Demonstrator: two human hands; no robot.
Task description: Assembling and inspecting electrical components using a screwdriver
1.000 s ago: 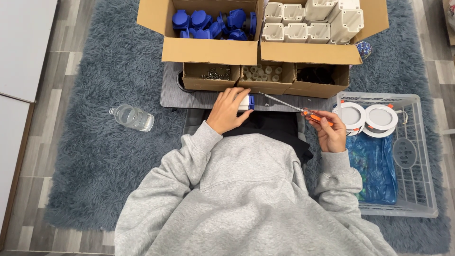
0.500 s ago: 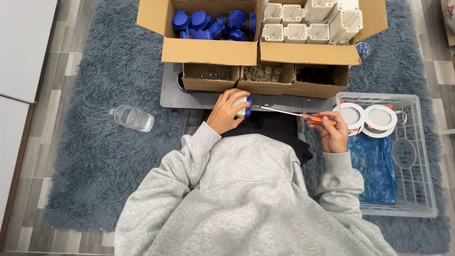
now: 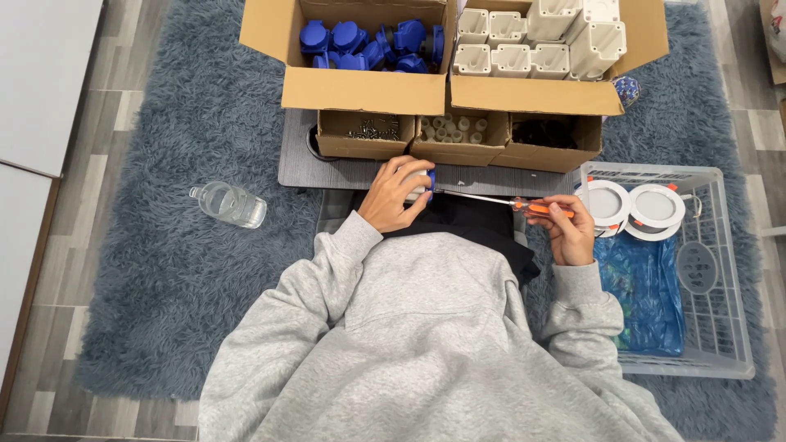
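At the far left edge a pale flat panel (image 3: 37,82) lies on the grey wood-plank floor (image 3: 49,270), and a shaggy grey-blue rug (image 3: 164,270) covers the middle. On the rug's left half a clear plastic water bottle (image 3: 229,205) lies on its side, well apart from the work and probably set out of the way

Far from the person, a dark grey tray-like board (image 3: 327,168) carries open cardboard boxes, all within arm's reach: a large one of blue plastic socket parts (image 3: 368,41), and nearer, a small box of metal screws (image 3: 368,128), a small box of little pale cylinders (image 3: 452,129) and a small box of dark parts (image 3: 544,131). A second large box holds white plastic housings (image 3: 540,37)

The person, in a grey hooded sweatshirt (image 3: 426,344), has the left hand (image 3: 397,195) curled closed around a small blue-and-white plastic piece (image 3: 426,185), held just near the board's near edge, seemingly to steady it against the tool. An orange-handled screwdriver (image 3: 508,201) runs nearly level, its steel tip meeting the piece. The right hand (image 3: 565,227) pinches the handle, fingers wrapped round it, the grip suiting a turning motion

At the right, a clear plastic crate (image 3: 729,270) holds two round white recessed lamps (image 3: 634,205) at its far end and a blue plastic bag (image 3: 647,286) nearer
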